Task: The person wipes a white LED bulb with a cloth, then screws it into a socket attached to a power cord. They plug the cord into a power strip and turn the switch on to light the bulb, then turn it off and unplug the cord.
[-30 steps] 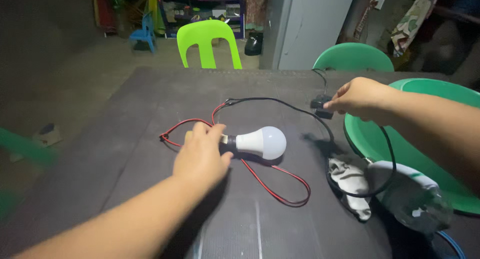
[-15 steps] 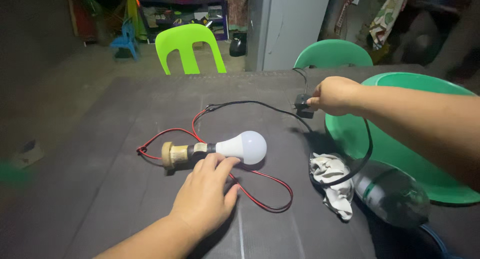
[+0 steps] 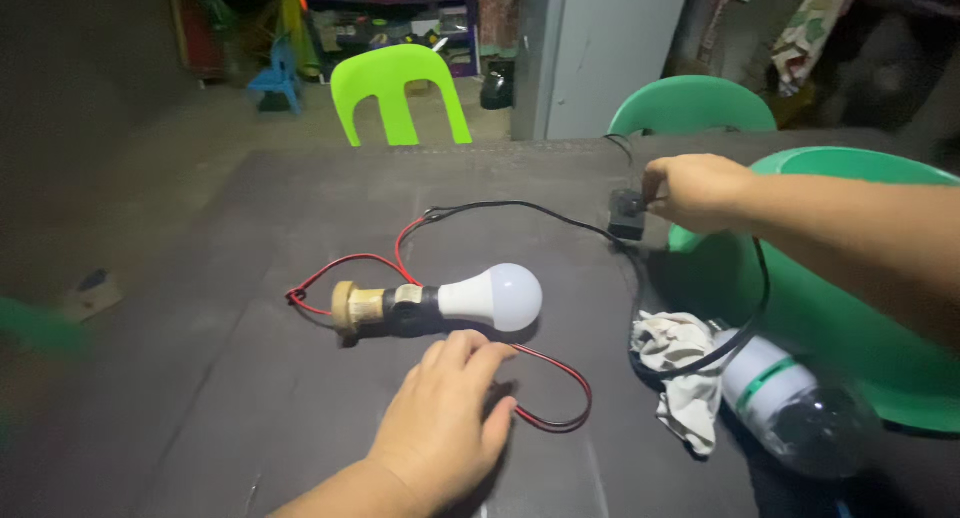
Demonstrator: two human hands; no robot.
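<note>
Two hands, a wired white bulb on a dark tabletop [image 3: 250, 378].
Left hand [image 3: 445, 428] rests open at six o'clock of the bulb [image 3: 490, 298]; right hand [image 3: 695, 190] pinches a black switch box [image 3: 627, 216] (grip closed).

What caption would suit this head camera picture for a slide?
Right hand grips a small black switch box on a wired white bulb; left hand rests flat on the dark table.

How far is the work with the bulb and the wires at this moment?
Done: the bulb sits in its socket with the red wire attached. In hand: the right hand grips the black plug; the left hand rests by the bulb. Left: the bulb looks unlit.
</note>
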